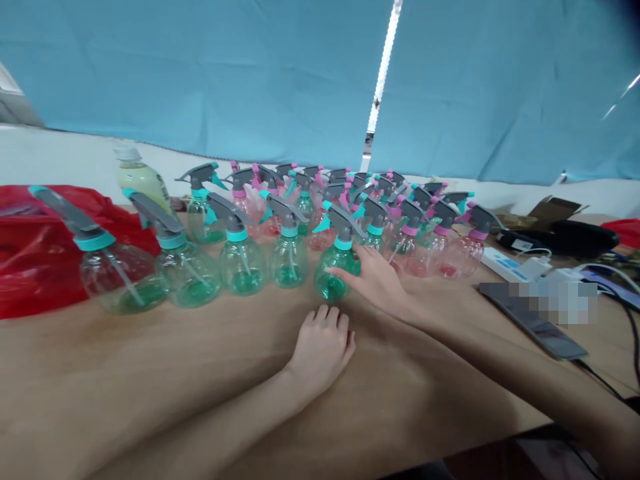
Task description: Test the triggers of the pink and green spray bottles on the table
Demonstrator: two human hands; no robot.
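Observation:
My right hand [377, 280] is wrapped round the side of a green spray bottle [333, 283], thumb in front and fingers behind. The bottle stands upright on the table, with a turquoise collar and a grey trigger head. My left hand [323, 343] rests palm down on the wood just in front of it, fingers curled in, with nothing visible in them. To the left stands a row of similar green bottles, the nearest being a clear green spray bottle [289, 263]. Pink spray bottles [465, 253] with pink collars stand to the right, and more of both colours crowd behind.
A red plastic bag [45, 267] and a pale yellow bottle with a white cap [143, 180] are at the left. On the right lie a phone [535, 323], a white power strip [510, 267] and cables. A blue sheet [280, 80] hangs behind the wooden table [200, 353].

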